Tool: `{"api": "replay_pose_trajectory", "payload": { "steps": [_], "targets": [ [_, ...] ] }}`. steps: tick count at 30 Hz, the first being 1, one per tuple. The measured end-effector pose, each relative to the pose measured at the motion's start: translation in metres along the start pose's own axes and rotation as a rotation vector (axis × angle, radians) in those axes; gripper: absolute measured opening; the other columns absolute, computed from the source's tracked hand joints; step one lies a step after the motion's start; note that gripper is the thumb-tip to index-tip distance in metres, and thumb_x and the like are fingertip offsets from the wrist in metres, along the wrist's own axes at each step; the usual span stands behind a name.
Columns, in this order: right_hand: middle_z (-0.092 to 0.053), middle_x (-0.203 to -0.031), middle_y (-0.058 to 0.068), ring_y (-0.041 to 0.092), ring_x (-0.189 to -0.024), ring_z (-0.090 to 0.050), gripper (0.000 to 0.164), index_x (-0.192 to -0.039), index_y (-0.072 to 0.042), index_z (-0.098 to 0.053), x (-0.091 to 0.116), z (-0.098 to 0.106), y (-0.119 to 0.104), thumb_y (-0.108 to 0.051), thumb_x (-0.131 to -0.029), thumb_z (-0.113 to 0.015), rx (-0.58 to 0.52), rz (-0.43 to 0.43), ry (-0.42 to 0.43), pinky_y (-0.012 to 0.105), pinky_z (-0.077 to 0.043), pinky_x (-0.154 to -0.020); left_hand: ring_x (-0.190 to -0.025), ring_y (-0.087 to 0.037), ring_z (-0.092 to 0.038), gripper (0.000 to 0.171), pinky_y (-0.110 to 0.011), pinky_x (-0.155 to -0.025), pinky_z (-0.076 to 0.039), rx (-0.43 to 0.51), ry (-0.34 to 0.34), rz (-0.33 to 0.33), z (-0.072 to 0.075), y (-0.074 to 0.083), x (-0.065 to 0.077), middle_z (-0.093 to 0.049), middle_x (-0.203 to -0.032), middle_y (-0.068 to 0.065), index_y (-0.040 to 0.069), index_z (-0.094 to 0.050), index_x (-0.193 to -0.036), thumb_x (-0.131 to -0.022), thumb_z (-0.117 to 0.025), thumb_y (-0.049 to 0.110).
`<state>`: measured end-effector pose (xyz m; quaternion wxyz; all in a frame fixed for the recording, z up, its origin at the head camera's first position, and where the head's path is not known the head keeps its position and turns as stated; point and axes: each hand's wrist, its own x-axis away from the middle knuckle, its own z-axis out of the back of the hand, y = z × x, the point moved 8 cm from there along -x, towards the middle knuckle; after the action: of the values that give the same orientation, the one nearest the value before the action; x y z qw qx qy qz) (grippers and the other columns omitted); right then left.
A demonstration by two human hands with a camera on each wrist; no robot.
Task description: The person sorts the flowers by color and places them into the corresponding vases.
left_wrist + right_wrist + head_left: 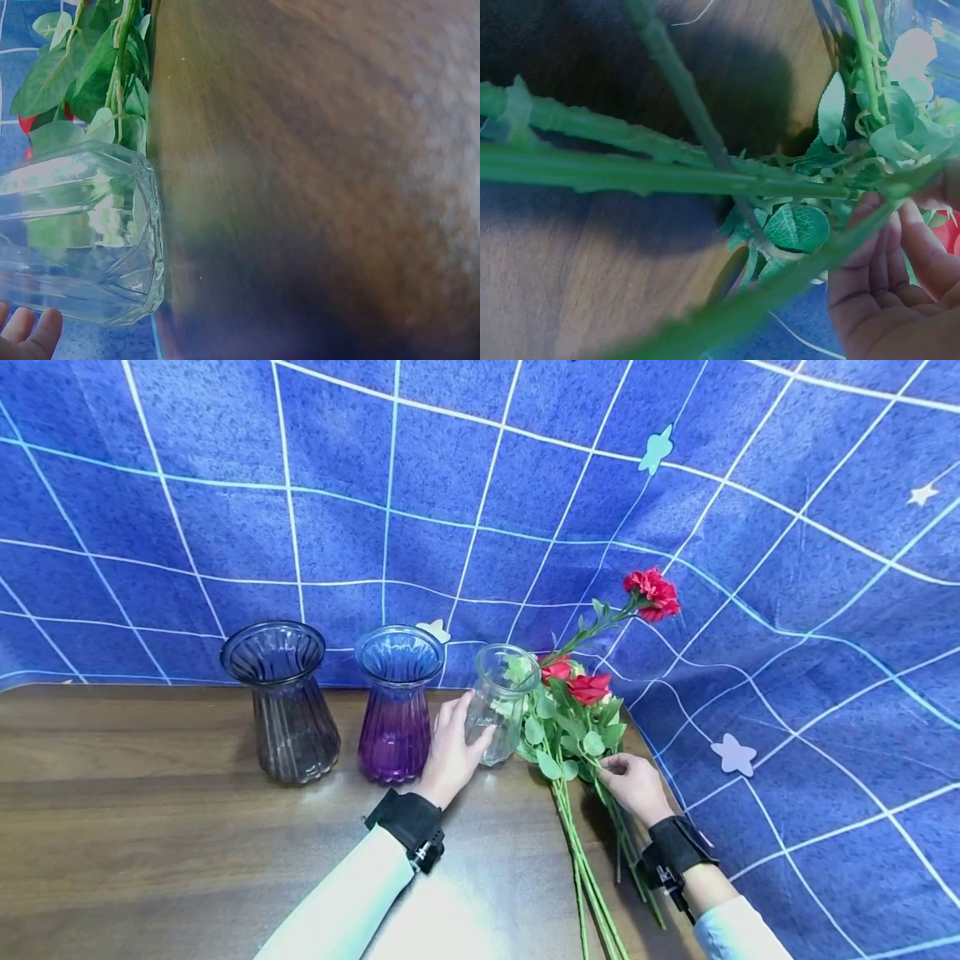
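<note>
In the head view my left hand (452,752) is at the left side of a clear glass vase (501,735), thumb across its front and fingers along its far left side. The vase's ribbed base (154,240) shows close up in the left wrist view, fingertips (46,330) beside it. My right hand (636,783) pinches green flower stems (626,852) just below their leaves. Several artificial flowers lie together there, with red roses (588,688) and a red carnation (652,595) reaching farthest back. In the right wrist view the stems (667,176) run from the fingertips (866,206).
A purple-and-blue glass vase (393,735) stands left of the clear one, and a dark grey glass vase (295,727) farther left. All are on a brown wooden table (135,827). Blue gridded cloth (225,527) hangs behind and along the right side.
</note>
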<state>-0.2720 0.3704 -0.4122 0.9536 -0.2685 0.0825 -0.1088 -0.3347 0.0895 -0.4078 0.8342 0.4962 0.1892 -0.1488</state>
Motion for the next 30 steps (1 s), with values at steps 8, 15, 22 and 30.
{"api": "replay_pose_trajectory", "payload": {
  "steps": [8,15,22,30],
  "targets": [
    [-0.071,-0.079,0.007,0.011,-0.067,-0.054,0.020,-0.095,-0.004,-0.073,-0.002,0.000,-0.006,-0.020,-0.085,-0.066,-0.056,0.039,0.016,0.025,-0.043,-0.063,-0.119,-0.032,-0.047,0.060,-0.044,-0.102,-0.041,0.086,0.040,-0.016,0.002,0.001,0.000,-0.048,-0.128,-0.017,0.004,-0.046,-0.134,-0.081,-0.070,0.021],
    [-0.071,-0.076,0.006,0.013,-0.070,-0.059,0.019,-0.084,-0.003,-0.073,0.002,0.006,-0.012,-0.020,-0.082,-0.064,-0.098,0.100,0.037,0.027,-0.046,-0.064,-0.122,-0.031,-0.048,0.062,-0.042,-0.104,-0.042,0.104,0.012,-0.005,-0.002,-0.001,-0.002,-0.045,-0.133,-0.018,0.002,-0.044,-0.135,-0.083,-0.071,0.023],
    [-0.072,-0.088,0.013,0.017,-0.077,-0.060,0.017,-0.094,0.000,-0.072,0.002,0.012,-0.015,-0.011,-0.085,-0.062,-0.026,0.046,0.005,0.027,-0.047,-0.068,-0.121,-0.031,-0.049,0.062,-0.041,-0.105,-0.041,0.095,0.003,-0.008,-0.003,0.001,-0.004,-0.046,-0.132,-0.018,0.003,-0.042,-0.136,-0.084,-0.069,0.021],
    [-0.071,-0.086,0.013,0.011,-0.071,-0.056,0.020,-0.099,0.001,-0.071,0.010,0.025,-0.017,-0.011,-0.086,-0.061,-0.056,0.010,0.039,0.023,-0.044,-0.064,-0.121,-0.031,-0.049,0.062,-0.041,-0.104,-0.042,0.093,-0.004,0.002,-0.003,-0.001,-0.001,-0.046,-0.132,-0.019,0.003,-0.041,-0.137,-0.084,-0.069,0.021]
  ]
}}
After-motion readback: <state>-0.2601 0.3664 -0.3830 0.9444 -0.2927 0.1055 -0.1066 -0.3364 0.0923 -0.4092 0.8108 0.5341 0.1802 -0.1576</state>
